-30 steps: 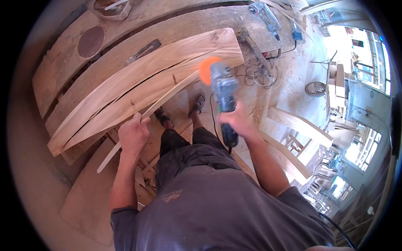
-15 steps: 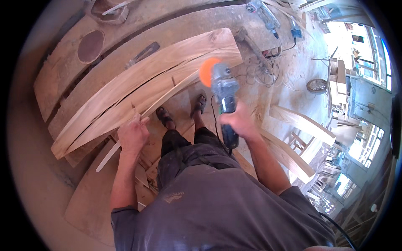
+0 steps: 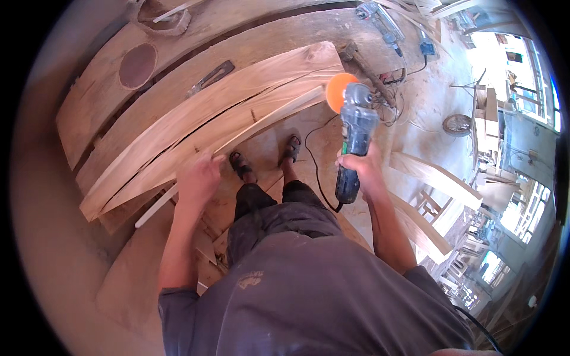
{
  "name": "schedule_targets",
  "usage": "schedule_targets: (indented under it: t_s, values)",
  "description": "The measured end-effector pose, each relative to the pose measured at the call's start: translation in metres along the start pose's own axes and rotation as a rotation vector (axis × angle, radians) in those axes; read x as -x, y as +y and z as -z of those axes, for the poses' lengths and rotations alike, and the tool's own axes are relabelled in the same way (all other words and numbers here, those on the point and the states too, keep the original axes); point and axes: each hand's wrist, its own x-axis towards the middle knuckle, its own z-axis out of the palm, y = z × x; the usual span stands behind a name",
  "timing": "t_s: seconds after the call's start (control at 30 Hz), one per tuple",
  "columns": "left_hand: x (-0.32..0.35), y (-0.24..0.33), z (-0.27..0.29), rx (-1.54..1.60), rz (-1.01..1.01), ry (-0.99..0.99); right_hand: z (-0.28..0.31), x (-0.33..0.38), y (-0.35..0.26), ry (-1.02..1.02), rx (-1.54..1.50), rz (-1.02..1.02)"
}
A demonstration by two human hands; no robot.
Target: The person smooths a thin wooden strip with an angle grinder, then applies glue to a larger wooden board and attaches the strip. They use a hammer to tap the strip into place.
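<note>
My right hand (image 3: 363,172) is closed around the dark grip of an angle grinder (image 3: 356,121), held up in front of me. Its orange disc (image 3: 338,92) faces left, close to the far end of a thin wooden strip (image 3: 274,121). My left hand (image 3: 199,179) grips that strip nearer to me, and its pale lower end sticks out below the wrist. Beyond the strip lies a broad curved board (image 3: 205,113) with a long dark crack. Whether the disc touches the strip, or is spinning, I cannot tell.
Under the board is a bench of thick planks (image 3: 285,34), bearing a round brown disc (image 3: 138,66), a dark flat tool (image 3: 217,74), a hammer (image 3: 371,68) and another power tool (image 3: 380,26). The grinder's cord (image 3: 320,175) hangs near my feet. Curved timbers (image 3: 436,177) stand at right.
My right hand has carried the grinder to the right, its disc now at the strip's far end. My left hand has shifted slightly right, still holding the strip.
</note>
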Motion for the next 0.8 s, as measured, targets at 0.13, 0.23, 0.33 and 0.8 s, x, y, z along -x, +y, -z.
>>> schedule_targets:
  t_s: [0.13,0.23,0.33,0.8]
  values:
    - [-0.026,0.02,0.001,-0.081,-0.095,-0.01,-0.01,0.013,0.009,-0.046,0.002,0.035]
    - [-0.039,0.024,-0.002,-0.086,-0.108,-0.019,-0.027,0.01,0.029,-0.116,0.067,0.072]
    - [-0.045,0.021,-0.009,-0.06,-0.133,-0.021,-0.059,0.015,0.017,-0.181,0.169,0.107]
    - [-0.048,0.018,-0.022,-0.095,-0.165,0.079,-0.034,-0.011,0.01,-0.045,0.257,-0.004]
